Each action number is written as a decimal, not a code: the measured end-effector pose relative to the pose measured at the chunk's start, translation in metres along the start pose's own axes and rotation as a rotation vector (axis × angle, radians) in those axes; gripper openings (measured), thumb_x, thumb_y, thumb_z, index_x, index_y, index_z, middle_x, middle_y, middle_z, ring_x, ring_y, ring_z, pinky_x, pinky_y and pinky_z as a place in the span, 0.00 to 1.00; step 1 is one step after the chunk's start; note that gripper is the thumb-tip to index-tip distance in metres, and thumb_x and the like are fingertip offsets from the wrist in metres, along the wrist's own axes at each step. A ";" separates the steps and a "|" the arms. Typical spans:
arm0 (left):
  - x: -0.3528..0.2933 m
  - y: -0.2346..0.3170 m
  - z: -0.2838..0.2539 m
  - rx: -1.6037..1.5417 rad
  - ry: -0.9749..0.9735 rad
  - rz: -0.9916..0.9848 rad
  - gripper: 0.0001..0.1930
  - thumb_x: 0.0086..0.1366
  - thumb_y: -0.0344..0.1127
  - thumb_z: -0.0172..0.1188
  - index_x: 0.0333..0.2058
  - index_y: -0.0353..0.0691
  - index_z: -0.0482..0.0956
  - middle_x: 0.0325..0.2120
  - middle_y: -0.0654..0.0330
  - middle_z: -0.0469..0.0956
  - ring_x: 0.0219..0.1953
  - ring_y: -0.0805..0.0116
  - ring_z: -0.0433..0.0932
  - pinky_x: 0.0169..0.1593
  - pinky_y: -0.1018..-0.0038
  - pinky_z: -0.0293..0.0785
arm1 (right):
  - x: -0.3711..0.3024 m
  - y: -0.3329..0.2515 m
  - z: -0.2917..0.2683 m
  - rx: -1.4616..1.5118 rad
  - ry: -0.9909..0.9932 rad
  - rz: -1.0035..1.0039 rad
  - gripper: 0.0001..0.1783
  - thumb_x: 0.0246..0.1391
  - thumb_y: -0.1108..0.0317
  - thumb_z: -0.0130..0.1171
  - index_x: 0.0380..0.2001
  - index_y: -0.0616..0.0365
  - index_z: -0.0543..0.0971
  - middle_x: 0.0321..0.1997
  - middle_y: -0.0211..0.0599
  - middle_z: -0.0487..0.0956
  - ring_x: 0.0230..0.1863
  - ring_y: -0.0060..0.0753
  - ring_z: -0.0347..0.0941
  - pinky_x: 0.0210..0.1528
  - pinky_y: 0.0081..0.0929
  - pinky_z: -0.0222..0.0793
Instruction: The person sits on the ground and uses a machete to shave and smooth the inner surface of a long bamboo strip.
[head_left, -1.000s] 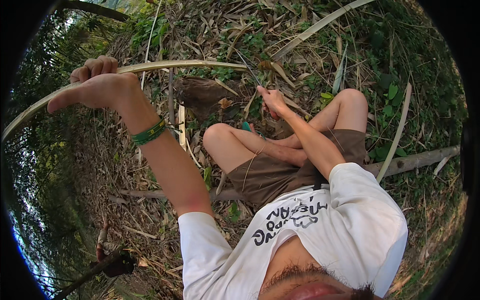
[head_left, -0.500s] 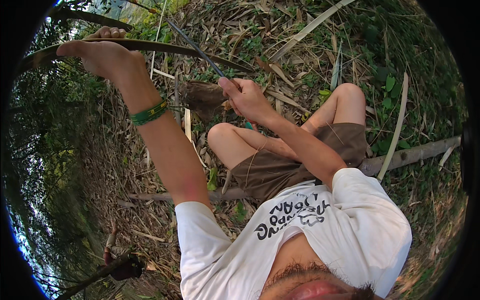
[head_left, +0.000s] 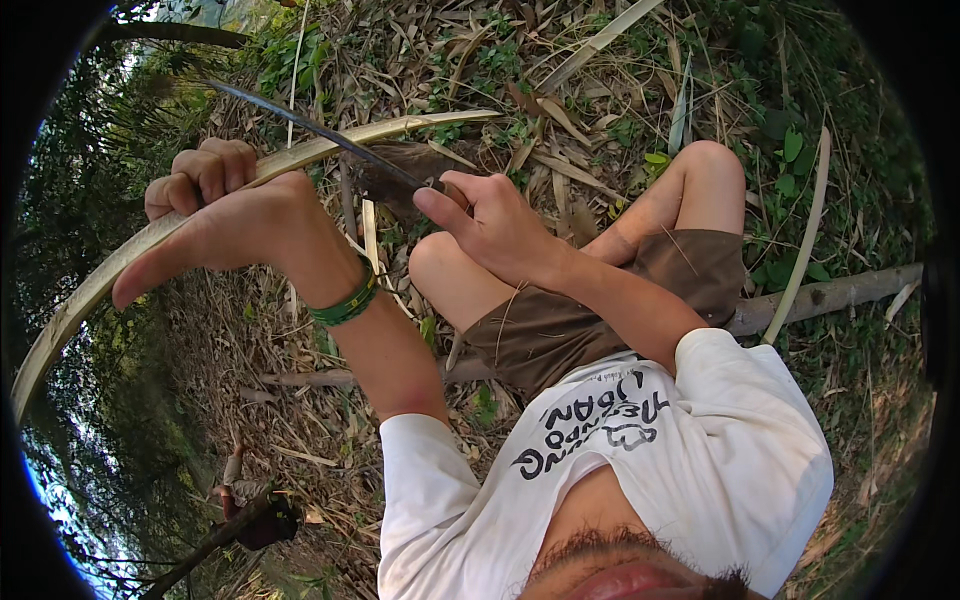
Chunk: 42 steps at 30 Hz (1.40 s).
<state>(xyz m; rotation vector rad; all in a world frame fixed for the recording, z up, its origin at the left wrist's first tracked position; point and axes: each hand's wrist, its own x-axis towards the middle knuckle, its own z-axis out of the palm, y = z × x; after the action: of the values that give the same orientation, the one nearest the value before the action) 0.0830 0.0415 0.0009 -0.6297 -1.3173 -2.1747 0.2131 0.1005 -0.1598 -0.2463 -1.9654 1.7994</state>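
Note:
My left hand holds a long, pale, split bamboo strip, fingers curled over its far side and thumb stretched out along it. The strip curves from the left rim of the view to a point above the wood block. My right hand is closed around the handle of a long-bladed knife, most of the handle hidden in the fist. The dark blade points up and left and crosses the strip just right of my left hand; whether the two touch I cannot tell.
A chunk of wood lies beyond my knee. Another pale strip leans on a thin log at right; a further strip lies on the leaf litter. A person is at lower left, near a dark branch.
My left hand has come lower and nearer, and the strip has turned from its dark side to its pale side. The knife has swung leftward, its blade now crossing the strip closer to that hand.

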 end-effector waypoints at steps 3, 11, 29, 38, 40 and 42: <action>-0.004 -0.001 0.001 -0.001 -0.002 -0.008 0.41 0.48 0.89 0.26 0.19 0.50 0.48 0.10 0.69 0.45 0.14 0.78 0.41 0.17 0.81 0.37 | 0.000 0.061 0.005 -0.138 0.124 0.087 0.33 0.61 0.42 0.53 0.21 0.66 0.74 0.13 0.49 0.71 0.19 0.48 0.73 0.25 0.40 0.66; -0.015 0.009 -0.004 0.118 0.008 0.130 0.42 0.47 0.89 0.26 0.20 0.49 0.49 0.11 0.69 0.45 0.14 0.78 0.41 0.17 0.81 0.37 | 0.003 0.063 0.004 -0.080 0.043 0.105 0.34 0.63 0.41 0.49 0.21 0.65 0.76 0.14 0.41 0.72 0.15 0.38 0.69 0.22 0.35 0.66; -0.004 -0.005 -0.004 0.162 0.045 0.068 0.44 0.43 0.91 0.25 0.19 0.49 0.49 0.10 0.68 0.46 0.15 0.76 0.42 0.19 0.78 0.38 | 0.028 0.191 -0.035 -0.334 0.038 0.493 0.35 0.62 0.40 0.48 0.20 0.66 0.76 0.16 0.45 0.76 0.20 0.45 0.75 0.29 0.40 0.69; 0.009 -0.015 0.011 0.080 0.010 0.020 0.43 0.46 0.90 0.25 0.20 0.49 0.50 0.10 0.68 0.46 0.14 0.77 0.42 0.18 0.80 0.39 | 0.024 0.304 -0.072 -0.349 0.135 0.797 0.38 0.62 0.36 0.46 0.18 0.64 0.75 0.16 0.47 0.73 0.22 0.46 0.72 0.31 0.44 0.66; 0.016 -0.014 0.008 0.093 0.015 0.062 0.42 0.48 0.89 0.24 0.20 0.49 0.50 0.10 0.68 0.47 0.14 0.77 0.42 0.18 0.81 0.39 | 0.037 0.303 -0.071 -0.328 0.085 0.832 0.39 0.61 0.35 0.45 0.18 0.64 0.75 0.16 0.47 0.74 0.22 0.47 0.72 0.32 0.45 0.65; 0.013 -0.012 -0.021 0.164 0.062 0.075 0.42 0.49 0.88 0.24 0.20 0.49 0.49 0.10 0.68 0.46 0.15 0.76 0.42 0.19 0.80 0.39 | 0.031 0.254 -0.036 -0.282 -0.035 0.667 0.39 0.61 0.35 0.46 0.19 0.64 0.75 0.16 0.48 0.74 0.22 0.47 0.72 0.31 0.45 0.65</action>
<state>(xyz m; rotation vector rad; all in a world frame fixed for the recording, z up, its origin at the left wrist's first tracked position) 0.0625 0.0254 -0.0076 -0.5344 -1.3996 -1.9863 0.1580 0.1782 -0.3994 -1.0760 -2.3375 1.8803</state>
